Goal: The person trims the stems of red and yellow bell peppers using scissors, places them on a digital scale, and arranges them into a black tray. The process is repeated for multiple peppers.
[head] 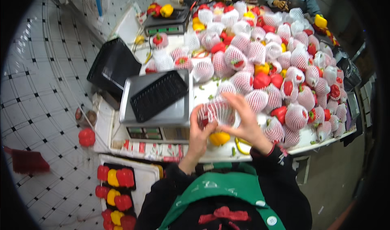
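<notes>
Both my hands hold a red bell pepper in a white foam net sleeve [217,112] above the near part of the white table. My left hand [199,132] grips its left side, fingers and thumb around the pepper and net. My right hand [246,121] is curved around the right side, on the netting. Just below the hands lies a bare yellow bell pepper [219,138]. Left of them, an empty black plastic tray [159,96] rests tilted across the metal pan of a weighing scale [182,117]. A large heap of net-wrapped peppers [256,51] spreads behind and to the right.
A second scale [166,24] bears bare peppers. Black trays [114,67] stand stacked at the left. Filled trays of red and yellow peppers [117,181] are at lower left. A red pepper [86,137] lies beyond the left table edge. Two people are across the table.
</notes>
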A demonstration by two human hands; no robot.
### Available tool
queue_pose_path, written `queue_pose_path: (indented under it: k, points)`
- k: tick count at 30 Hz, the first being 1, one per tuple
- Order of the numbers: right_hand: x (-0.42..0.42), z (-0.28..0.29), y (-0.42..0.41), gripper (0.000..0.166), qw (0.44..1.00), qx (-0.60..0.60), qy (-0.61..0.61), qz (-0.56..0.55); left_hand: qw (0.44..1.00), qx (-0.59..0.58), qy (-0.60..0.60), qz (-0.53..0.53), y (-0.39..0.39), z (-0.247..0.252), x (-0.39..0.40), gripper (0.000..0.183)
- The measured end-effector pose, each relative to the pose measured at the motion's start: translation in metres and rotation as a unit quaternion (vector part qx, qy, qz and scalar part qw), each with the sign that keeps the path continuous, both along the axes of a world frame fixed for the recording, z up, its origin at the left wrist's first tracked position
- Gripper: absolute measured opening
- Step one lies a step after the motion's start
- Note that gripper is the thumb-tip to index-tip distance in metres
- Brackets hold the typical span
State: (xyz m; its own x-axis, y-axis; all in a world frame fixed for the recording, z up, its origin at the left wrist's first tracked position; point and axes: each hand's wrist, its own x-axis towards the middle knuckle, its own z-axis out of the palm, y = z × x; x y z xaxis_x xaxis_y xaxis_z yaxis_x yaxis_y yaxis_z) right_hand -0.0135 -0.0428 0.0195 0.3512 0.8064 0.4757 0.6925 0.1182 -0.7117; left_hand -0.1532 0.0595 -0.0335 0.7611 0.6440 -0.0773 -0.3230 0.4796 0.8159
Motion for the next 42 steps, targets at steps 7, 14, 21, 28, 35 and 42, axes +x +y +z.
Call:
queue_pose_path:
  k: [7,14,21,28,35,42]
  points:
    - [-0.012,-0.032,-0.006,0.056,0.99,0.04,0.133,-0.034,1.0,-0.02,0.001,0.005,0.002,-0.018,-0.003,0.073]
    - [-0.009,-0.032,-0.026,0.032,0.954,0.057,-0.264,-0.129,0.961,-0.208,0.043,-0.175,-0.003,-0.049,-0.003,0.08]
    - [-0.006,-0.024,-0.017,0.012,0.953,0.068,0.024,-0.294,0.935,-0.239,-0.136,-0.226,0.0,-0.063,-0.008,0.093]
    - [0.052,-0.097,-0.047,0.018,0.928,-0.053,0.179,-0.323,0.849,-0.338,-0.261,-0.31,0.01,-0.056,-0.013,0.091]
    - [0.112,-0.035,-0.044,0.029,0.916,0.032,0.089,-0.389,0.877,-0.396,-0.091,-0.257,-0.012,-0.061,-0.006,0.097]
    - [0.092,-0.069,-0.088,0.023,0.934,-0.135,-0.246,-0.22,0.955,-0.261,-0.059,-0.129,0.011,-0.04,-0.018,0.085]
